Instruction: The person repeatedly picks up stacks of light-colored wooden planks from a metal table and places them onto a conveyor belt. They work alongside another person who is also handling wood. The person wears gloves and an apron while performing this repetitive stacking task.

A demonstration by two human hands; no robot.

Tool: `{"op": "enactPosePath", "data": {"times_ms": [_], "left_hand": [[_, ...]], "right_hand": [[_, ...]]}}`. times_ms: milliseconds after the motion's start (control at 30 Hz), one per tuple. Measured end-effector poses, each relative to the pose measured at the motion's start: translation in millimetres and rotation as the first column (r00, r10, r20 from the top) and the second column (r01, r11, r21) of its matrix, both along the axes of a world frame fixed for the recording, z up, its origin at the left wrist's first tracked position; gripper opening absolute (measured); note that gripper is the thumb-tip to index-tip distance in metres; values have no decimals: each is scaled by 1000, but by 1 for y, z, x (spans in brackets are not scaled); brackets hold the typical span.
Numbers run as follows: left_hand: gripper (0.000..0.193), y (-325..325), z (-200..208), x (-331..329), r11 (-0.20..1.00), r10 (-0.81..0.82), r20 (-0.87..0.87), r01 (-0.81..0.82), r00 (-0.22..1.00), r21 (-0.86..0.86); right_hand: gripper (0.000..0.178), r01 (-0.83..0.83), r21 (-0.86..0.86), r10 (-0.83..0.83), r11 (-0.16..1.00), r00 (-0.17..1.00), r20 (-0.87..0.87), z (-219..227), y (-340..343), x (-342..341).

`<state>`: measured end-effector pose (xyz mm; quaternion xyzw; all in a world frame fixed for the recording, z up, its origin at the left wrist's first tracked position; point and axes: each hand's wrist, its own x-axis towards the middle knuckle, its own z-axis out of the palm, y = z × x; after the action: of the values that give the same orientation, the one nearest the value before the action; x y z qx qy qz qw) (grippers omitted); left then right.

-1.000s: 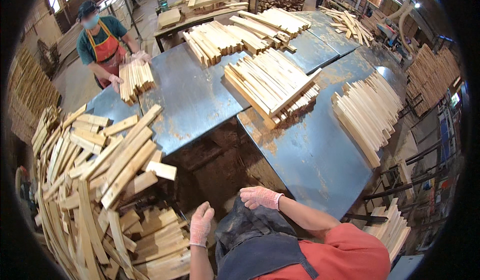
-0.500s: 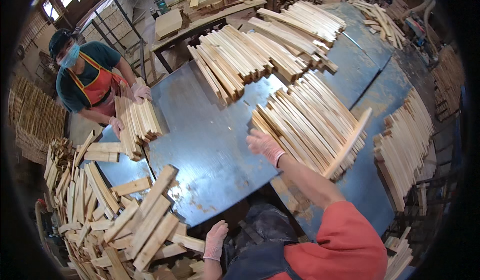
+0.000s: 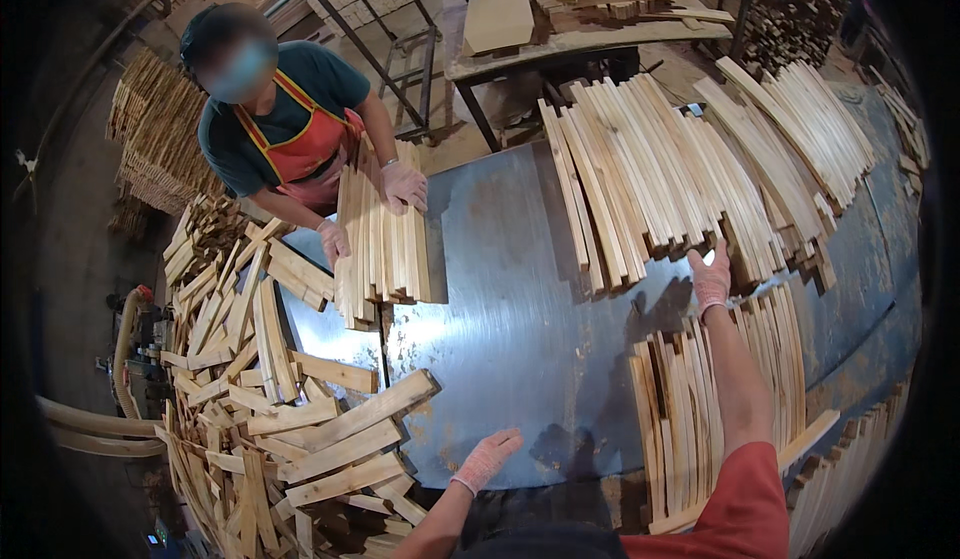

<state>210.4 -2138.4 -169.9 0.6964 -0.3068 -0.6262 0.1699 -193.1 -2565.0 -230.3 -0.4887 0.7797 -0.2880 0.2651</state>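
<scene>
Wood strips (image 3: 650, 169) lie side by side in a long row on the far right of the blue-grey desk (image 3: 500, 259), up and ahead of both hands. Long axis of each strip runs away from the person, leaning slightly so the far ends sit more to the left; near ends face the right hand (image 3: 712, 274).

Right hand is clearly the nearer one: arm stretched out, palm by the near ends, thumb and fingers apart, no strip gripped that I can see. Whether fingertips touch the ends, can't tell. Right forearm passes over a second bundle (image 3: 675, 419), strips also pointing away from the person, closer in on the desk.

Left hand (image 3: 487, 459) is well apart from the row, down and left of it, over the near edge of the desk. Fingers extended, nothing held. Nearest to it on the left: loose pile (image 3: 340, 451), pieces lying at mixed angles.

Across at the upper left, a co-worker (image 3: 310, 149) in a red apron has gloved hands (image 3: 405, 187) on either side of a separate stack (image 3: 380, 249).
</scene>
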Motion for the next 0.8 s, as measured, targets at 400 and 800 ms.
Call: {"op": "enactPosePath", "data": {"times_ms": [400,800], "left_hand": [[73,-111,-33,-22,995,-66,443,92,894,-39],[87,-288,-65,2,970,-39,467,147,883,-196]], "right_hand": [[90,41,64,-31,997,988,-152,-71,-106,-55],[83,29,-7,-29,1000,1000,2,-79,-105,-52]]}}
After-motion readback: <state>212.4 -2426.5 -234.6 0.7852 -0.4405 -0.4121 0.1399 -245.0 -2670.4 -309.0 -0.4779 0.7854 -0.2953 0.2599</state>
